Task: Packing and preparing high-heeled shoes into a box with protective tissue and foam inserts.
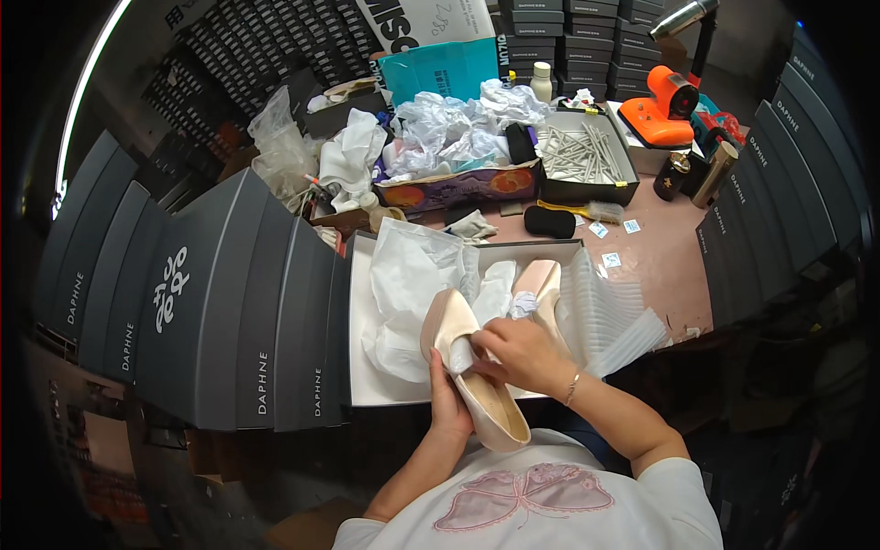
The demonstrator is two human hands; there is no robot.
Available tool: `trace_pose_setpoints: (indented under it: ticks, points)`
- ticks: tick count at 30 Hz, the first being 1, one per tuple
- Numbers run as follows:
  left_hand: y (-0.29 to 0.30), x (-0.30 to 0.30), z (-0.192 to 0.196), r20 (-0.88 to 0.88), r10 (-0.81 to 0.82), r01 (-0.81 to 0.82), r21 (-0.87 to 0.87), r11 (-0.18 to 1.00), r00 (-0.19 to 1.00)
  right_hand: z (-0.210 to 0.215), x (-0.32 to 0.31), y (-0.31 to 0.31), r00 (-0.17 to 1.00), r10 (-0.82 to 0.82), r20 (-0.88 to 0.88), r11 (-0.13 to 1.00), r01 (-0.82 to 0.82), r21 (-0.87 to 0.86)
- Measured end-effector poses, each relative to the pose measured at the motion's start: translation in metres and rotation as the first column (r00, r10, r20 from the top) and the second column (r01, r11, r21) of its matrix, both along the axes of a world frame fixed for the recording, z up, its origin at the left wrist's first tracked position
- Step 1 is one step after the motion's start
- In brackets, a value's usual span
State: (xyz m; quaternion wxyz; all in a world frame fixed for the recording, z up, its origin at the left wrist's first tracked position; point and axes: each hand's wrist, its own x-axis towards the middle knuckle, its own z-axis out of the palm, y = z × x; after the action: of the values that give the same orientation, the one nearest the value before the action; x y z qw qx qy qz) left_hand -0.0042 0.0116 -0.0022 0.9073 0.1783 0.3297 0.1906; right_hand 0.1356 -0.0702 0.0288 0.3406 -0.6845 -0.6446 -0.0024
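Observation:
My left hand [449, 403] is closed around the side of a cream flat shoe [500, 417], held tilted over the near edge of an open shoebox [359, 390]. A white wad of stuffing [461, 356] sits in the shoe's opening toward the toe. My right hand [524, 353] has its fingers pinched together on that wad; the fingertips are partly hidden. In the box lies a second cream shoe [545, 284] with crumpled white paper [523, 305] at its opening. White tissue paper [412, 266] fills the box's left side, and a ribbed foam sheet [610, 316] hangs over its right side.
Dark shoeboxes stand close on the left [220, 321] and right [788, 183]. Behind are a carton of crumpled paper [458, 188], a box of white sticks [591, 183], a black sponge-like pad [550, 222], a yellow-handled brush [596, 212] and an orange device [660, 115].

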Motion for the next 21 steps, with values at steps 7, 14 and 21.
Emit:
trace_pose_setpoints:
  ticks: [7, 14, 21]
  points:
    - [0.001, 0.003, -0.002, -0.062, 0.031, -0.028, 0.051, 0.998, 0.998, -0.016, -0.013, 0.01, 0.986, -0.11, -0.122, 0.994, 0.108, -0.025]
    - [0.019, -0.017, -0.028, 0.047, 0.003, -0.003, -0.004, 1.0, 0.999, -0.018, 0.011, -0.019, 0.961, -0.276, -0.026, 0.954, 0.277, 0.115]
    - [0.004, -0.003, -0.003, -0.032, -0.047, 0.049, 0.057, 0.997, 0.998, -0.008, -0.011, -0.001, 0.965, -0.044, 0.26, 0.998, 0.052, -0.025]
